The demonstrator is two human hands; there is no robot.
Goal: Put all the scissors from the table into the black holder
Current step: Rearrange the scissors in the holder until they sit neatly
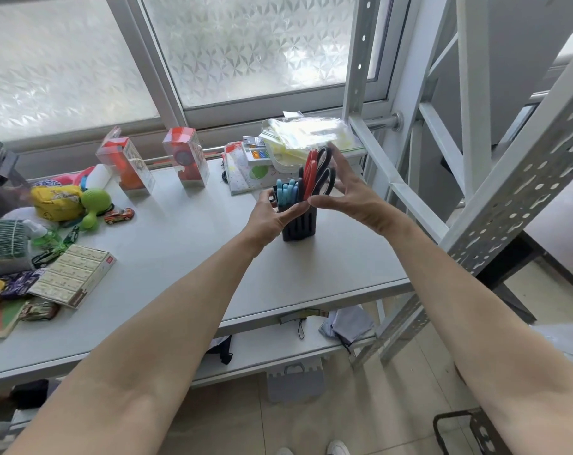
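Observation:
The black holder stands upright on the grey table, right of centre. Blue-handled scissors sit in its left slots. Black and red scissors stick up from its right side, handles on top. My left hand grips the holder's left wall and rim. My right hand is at the black and red scissors, thumb at the lower handle and fingers spread behind the upper loops. Whether it pinches them I cannot tell. No loose scissors show on the table.
Toys, toy cars and a box of erasers crowd the table's left end. Two clear orange-topped packages stand at the back. A white tray with plastic bags lies behind the holder. A perforated metal shelf frame rises on the right.

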